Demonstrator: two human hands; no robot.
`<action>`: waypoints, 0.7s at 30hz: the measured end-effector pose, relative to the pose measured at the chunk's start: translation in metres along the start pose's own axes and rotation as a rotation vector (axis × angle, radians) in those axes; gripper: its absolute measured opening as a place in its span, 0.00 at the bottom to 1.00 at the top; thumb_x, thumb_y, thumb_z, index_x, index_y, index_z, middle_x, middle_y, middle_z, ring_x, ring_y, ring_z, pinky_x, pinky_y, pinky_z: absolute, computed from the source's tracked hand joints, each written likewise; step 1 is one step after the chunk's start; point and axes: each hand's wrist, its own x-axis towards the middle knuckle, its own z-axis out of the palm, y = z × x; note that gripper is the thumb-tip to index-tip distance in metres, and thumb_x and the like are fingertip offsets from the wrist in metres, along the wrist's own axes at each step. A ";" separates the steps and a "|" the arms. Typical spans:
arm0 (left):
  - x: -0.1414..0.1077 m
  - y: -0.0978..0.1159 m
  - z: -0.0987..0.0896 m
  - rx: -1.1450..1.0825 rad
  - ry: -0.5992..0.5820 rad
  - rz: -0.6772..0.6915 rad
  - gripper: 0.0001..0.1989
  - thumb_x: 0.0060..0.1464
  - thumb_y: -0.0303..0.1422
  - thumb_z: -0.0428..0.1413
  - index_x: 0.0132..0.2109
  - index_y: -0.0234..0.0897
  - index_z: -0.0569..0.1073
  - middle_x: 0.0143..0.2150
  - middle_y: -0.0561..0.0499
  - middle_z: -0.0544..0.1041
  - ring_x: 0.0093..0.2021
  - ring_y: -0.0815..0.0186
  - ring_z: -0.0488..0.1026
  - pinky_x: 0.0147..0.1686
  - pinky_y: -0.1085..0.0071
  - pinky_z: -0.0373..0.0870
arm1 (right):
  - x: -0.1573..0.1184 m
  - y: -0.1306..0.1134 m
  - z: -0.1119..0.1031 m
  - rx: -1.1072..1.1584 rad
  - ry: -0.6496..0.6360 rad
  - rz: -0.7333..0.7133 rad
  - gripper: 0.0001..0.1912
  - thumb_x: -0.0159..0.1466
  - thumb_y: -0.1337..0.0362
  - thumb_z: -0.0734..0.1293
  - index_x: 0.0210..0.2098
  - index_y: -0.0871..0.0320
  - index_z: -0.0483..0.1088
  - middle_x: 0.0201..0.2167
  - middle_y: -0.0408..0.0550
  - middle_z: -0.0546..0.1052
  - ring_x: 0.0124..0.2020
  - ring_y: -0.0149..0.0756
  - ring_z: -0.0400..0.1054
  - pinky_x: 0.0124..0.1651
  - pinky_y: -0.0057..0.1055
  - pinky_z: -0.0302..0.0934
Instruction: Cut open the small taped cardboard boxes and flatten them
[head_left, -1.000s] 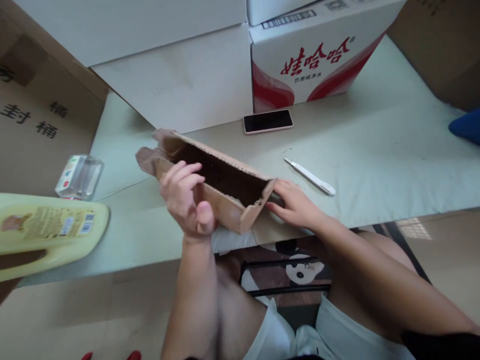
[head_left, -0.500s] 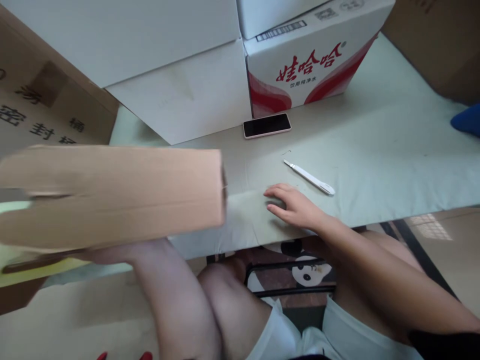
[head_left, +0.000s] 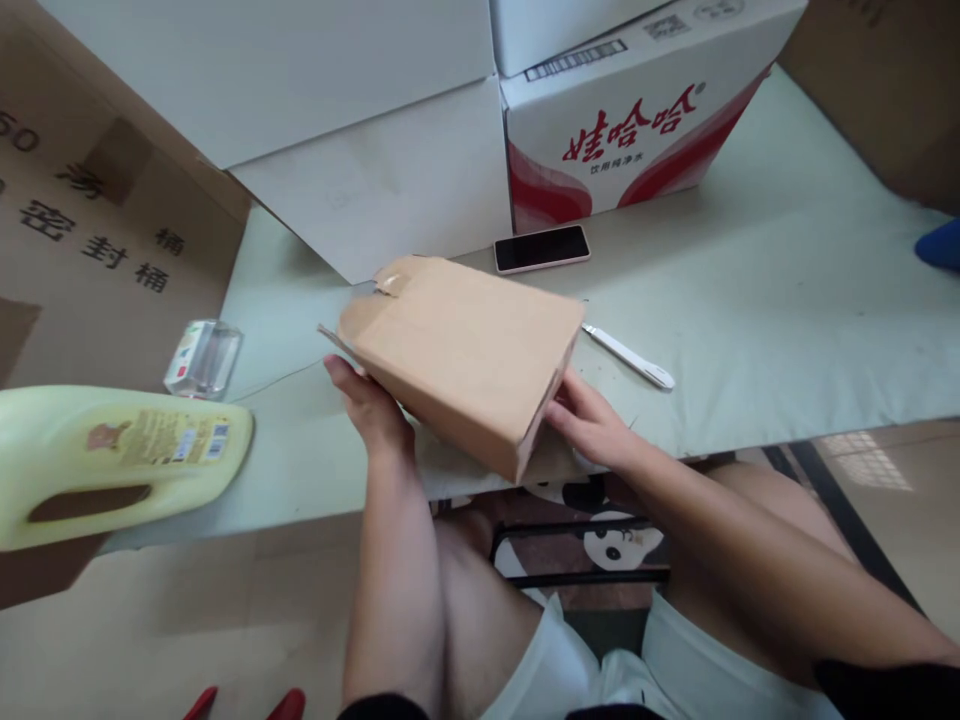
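Observation:
A brown cardboard box [head_left: 469,350] is held tilted above the front of the cloth-covered table [head_left: 720,330], its torn flaps toward the back left. My left hand [head_left: 371,405] supports it from the left and below, with the thumb out at the side and the other fingers hidden under the box. At the near right end, my right hand [head_left: 589,420] grips the box's end face, fingers partly hidden. Just right of the box lies a white craft knife [head_left: 628,356] with a slim blade tip pointing at it.
Behind stand white cartons [head_left: 382,190] and a red-and-white water carton [head_left: 607,150], with a phone [head_left: 543,249] before them. A yellow jug [head_left: 187,430] and a small clear plastic box [head_left: 216,360] are at left. Brown cartons [head_left: 112,200] flank the table.
My left hand has brought the cardboard box from the far left to in front of me. My right hand, empty before, now grips its right end. The yellow jug and clear box are uncovered.

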 end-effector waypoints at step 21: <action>-0.019 0.022 0.006 -0.334 -0.163 0.025 0.29 0.46 0.55 0.54 0.51 0.45 0.74 0.49 0.47 0.81 0.60 0.45 0.71 0.52 0.53 0.73 | 0.007 0.015 -0.087 -1.081 0.263 0.357 0.17 0.61 0.58 0.66 0.45 0.60 0.75 0.44 0.64 0.74 0.44 0.58 0.68 0.43 0.51 0.64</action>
